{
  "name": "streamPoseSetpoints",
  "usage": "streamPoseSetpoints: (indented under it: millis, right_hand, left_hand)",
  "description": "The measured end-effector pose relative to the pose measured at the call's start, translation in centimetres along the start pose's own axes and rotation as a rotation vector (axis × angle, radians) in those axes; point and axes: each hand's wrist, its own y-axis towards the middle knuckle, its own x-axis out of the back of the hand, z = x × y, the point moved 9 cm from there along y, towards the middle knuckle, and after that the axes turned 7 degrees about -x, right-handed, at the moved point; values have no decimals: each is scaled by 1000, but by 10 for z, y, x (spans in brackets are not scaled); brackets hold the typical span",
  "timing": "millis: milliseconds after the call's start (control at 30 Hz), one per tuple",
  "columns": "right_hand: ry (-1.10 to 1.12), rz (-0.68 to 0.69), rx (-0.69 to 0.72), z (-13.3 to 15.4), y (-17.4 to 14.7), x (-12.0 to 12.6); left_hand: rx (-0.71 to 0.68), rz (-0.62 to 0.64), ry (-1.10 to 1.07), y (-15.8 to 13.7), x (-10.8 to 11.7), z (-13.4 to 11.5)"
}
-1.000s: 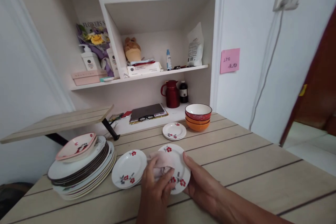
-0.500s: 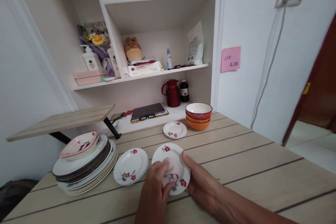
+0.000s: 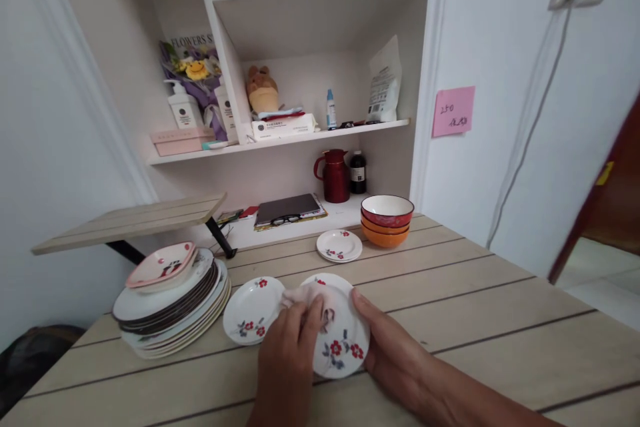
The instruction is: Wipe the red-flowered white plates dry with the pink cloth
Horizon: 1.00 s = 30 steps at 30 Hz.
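Note:
A small white plate [image 3: 345, 327] with red flowers is tilted up above the table, gripped at its right edge by my right hand [image 3: 393, 350], thumb on the rim. My left hand [image 3: 295, 340] presses a pale pink cloth [image 3: 306, 295] against the upper left of the plate's face, fingers closed on the cloth. Just left of it lie matching flowered plates [image 3: 253, 310], one on another. Farther back, a second small pile of flowered plates [image 3: 339, 245] sits beside stacked bowls [image 3: 387, 220], red on top and orange below.
At the left stands a tall stack of plates [image 3: 173, 307] topped by a pink-rimmed dish [image 3: 163, 263], near a raised wooden shelf [image 3: 135, 220]. Behind are a laptop [image 3: 287, 208] with glasses, a red jug [image 3: 335, 177] and a dark bottle [image 3: 358, 173].
My left hand has moved the cloth toward the plate's upper left, uncovering the lower flowers. The right hand still grips the plate's edge. The whole view has shifted slightly.

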Motion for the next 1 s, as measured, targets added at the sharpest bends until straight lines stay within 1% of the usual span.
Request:
streamPoseSetpoints:
  millis: [100,200,267,333,400,467,567,633,733,867,933,1000]
  right_hand:
    - [66,-29,19,6,3,7]
    - [67,-36,46,11,4,10]
    - [46,-6,45,9,2,7]
    - [8,41,47,6,-1,1]
    - [-34,69,42,1,-3,-4]
    - [-46,64,31,-2,-4,-6]
    - [12,23,22,-1,-2,-4]
    - [53,-10,7,1,1,0]
    - [76,-26,-8,2,5,6]
    - [60,37,-19,0,6,6]
    - [31,71,-34,-4,3,1]
    - [-7,104,-44,-8,-1,-6]
  left_hand:
    - [-4,26,-2,-5,-3,-2]
    - [-72,66,-110,-5,-7,-18]
    - [-131,76,-203,-2,-6,-30]
    - [-160,78,-253,3,-5,-37]
    - [-139,74,-227,6,-4,-35]
    - [-90,44,-135,7,-2,-26]
    - [-7,10,18,2,-1,-10]
    - [17,20,53,-4,-4,-5]
    - [-14,22,0,-9,-8,-12]
    - [-83,31,-159,-7,-10,-31]
    - [-67,41,-211,-4,-8,-33]
    - [-28,63,-233,-2,-7,-29]
